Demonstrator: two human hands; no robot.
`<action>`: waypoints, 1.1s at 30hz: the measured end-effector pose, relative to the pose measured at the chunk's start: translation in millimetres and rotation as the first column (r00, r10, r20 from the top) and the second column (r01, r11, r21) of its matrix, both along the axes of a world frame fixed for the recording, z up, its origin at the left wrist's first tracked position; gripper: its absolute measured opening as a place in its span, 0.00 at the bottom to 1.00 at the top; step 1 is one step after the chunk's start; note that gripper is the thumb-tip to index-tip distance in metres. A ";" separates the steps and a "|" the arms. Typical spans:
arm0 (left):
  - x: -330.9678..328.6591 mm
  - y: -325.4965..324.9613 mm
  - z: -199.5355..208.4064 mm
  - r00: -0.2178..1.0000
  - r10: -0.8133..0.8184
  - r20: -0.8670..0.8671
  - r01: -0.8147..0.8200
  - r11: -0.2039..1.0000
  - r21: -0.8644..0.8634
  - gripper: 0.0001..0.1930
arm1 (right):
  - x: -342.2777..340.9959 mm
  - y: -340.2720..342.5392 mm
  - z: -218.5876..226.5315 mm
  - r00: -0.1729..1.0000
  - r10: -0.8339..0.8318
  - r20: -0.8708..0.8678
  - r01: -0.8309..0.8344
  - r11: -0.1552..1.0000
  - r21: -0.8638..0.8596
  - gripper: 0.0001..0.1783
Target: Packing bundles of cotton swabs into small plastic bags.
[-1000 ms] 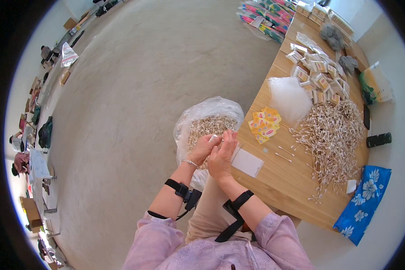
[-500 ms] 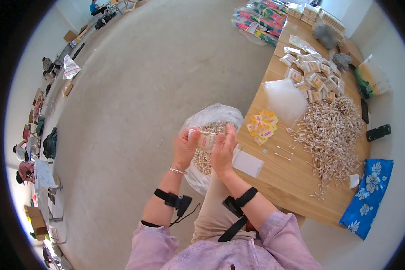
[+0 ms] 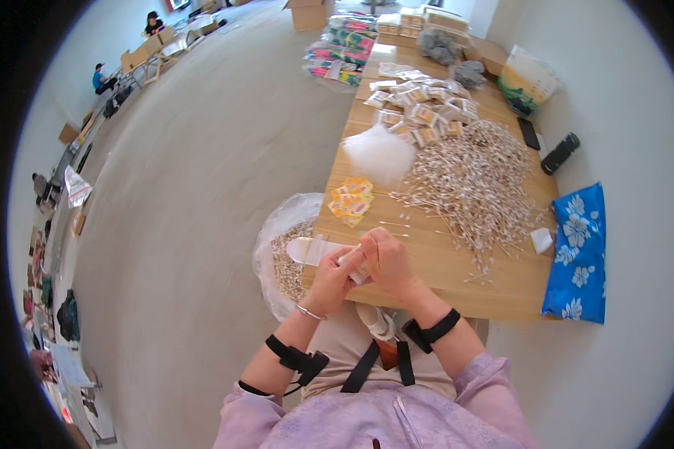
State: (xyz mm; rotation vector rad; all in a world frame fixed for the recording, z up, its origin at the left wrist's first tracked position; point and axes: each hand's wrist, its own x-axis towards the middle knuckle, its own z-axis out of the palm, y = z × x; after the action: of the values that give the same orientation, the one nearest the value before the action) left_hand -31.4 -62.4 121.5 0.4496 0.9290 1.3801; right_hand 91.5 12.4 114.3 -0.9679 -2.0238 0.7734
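My left hand [image 3: 332, 281] is closed round a small clear packet of cotton swabs [image 3: 357, 274], held just over the table's near left corner. My right hand [image 3: 389, 259] is at the packet's upper end, its fingers pinched together; what they grip is too small to make out. A flat whitish piece with a rounded end [image 3: 307, 251] lies left of my left hand, over the table edge. Beyond my hands are yellow printed cards [image 3: 350, 200] and a few loose cotton swabs [image 3: 394, 224]. A large heap of cotton swabs [image 3: 472, 179] covers the table's middle.
A clear bag of swabs [image 3: 264, 258] stands below the table's left edge. On the wooden table [image 3: 434, 278] lie clear plastic sleeves [image 3: 380, 153], filled packets [image 3: 424, 112], a phone [image 3: 528, 133], a black bottle [image 3: 560, 154] and a blue floral pouch [image 3: 579, 254] by the wall.
My view has turned to the right. Both hands have moved with the packet from above the swab bag to the table corner; my right fingers now pinch at its end.
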 end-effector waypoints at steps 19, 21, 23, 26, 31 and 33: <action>70.6 -2.2 -12.0 0.812 -0.551 -0.190 0.564 0.826 0.013 0.07 | 121.5 -26.0 4.2 0.972 0.168 -0.165 -0.171 0.985 -0.008 0.11; 66.7 -3.6 -13.5 0.832 -0.527 -0.171 0.537 0.843 0.016 0.07 | 118.5 -29.5 9.3 0.982 0.177 -0.073 -0.166 0.977 0.131 0.11; 61.7 -4.4 -17.7 0.819 -0.521 -0.242 0.557 0.823 0.113 0.07 | 109.4 -36.9 16.2 0.992 0.112 0.056 -0.124 0.944 0.305 0.10; 60.4 -5.3 -18.5 0.822 -0.483 -0.303 0.543 0.825 0.157 0.06 | 100.3 -39.3 19.5 0.996 0.083 0.044 -0.093 0.926 0.365 0.08; 53.6 -9.5 -13.9 0.810 -0.447 -0.380 0.527 0.839 0.137 0.05 | 91.8 -44.5 20.5 0.997 0.068 0.026 -0.073 0.933 0.352 0.06; 48.8 -9.2 -13.7 0.785 -0.448 -0.427 0.541 0.832 0.121 0.06 | 91.3 -44.2 21.4 0.997 0.070 0.015 -0.071 0.938 0.340 0.07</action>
State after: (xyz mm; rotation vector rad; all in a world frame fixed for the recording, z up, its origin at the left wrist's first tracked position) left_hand 17.4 -71.6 107.8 1.1041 0.8691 0.9206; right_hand 182.7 -31.8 135.8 -0.6997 -2.1138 0.4347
